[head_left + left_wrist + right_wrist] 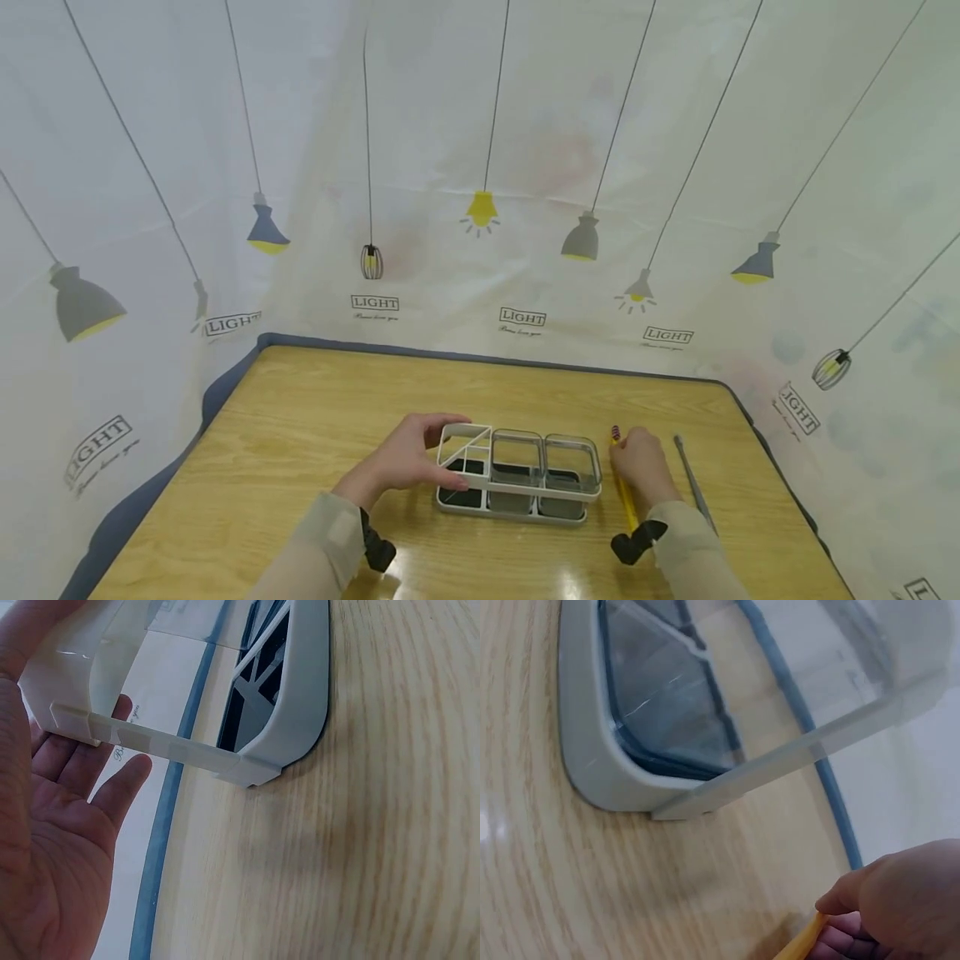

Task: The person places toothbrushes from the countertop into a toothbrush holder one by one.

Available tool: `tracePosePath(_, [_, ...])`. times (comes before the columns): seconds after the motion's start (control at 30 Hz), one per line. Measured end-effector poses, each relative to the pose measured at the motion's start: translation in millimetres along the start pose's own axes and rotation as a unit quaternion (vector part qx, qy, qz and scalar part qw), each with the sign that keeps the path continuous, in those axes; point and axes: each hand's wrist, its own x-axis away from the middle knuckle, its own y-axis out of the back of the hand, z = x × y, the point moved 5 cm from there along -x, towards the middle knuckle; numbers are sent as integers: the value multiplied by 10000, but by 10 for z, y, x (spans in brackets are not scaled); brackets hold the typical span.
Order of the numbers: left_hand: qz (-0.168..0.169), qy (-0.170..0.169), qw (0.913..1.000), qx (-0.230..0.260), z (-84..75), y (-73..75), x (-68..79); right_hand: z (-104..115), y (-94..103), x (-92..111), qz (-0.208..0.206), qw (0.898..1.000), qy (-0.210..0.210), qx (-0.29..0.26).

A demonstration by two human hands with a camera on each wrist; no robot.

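A white organizer stands upright on the table, with a dark base and an open upper frame split by a slanted divider at its left end. Two clear cups sit in its middle and right sections. My left hand grips the frame's left end, thumb in front and fingers behind. To the right of the organizer, my right hand pinches a yellow toothbrush with a striped tip, low over the table. In the right wrist view, the toothbrush shows between thumb and fingers; its rest is out of frame.
A slim grey stick, narrow at its far end, lies on the wooden table beyond my right hand. A pale sheet printed with hanging lamps rises behind the table and along both sides. Its blue border follows the table's edge.
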Motion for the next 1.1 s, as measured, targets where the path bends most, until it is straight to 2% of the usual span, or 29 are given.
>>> tracePosePath(0.17, [7, 32, 10000, 38, 20, 6, -25, 66, 115, 33, -161, 9996, 213, 12])
tracePosePath(0.3, [27, 38, 10000, 46, 20, 15, -13, 206, 256, 98, -290, 9991, 300, 78])
tracePosePath(0.5, [-18, 1, 10000, -21, 41, 31, 3, 468, 480, 168, -778, 9958, 478, 7])
tracePosePath(0.83, [-64, 73, 10000, -16, 22, 35, 24, 1088, 827, 404, -1678, 9772, 1162, -589])
tracePosePath(1.1, [-47, 53, 9999, -97, 14, -1, -3, 1530, 936, 595, -1876, 9660, 1519, -923])
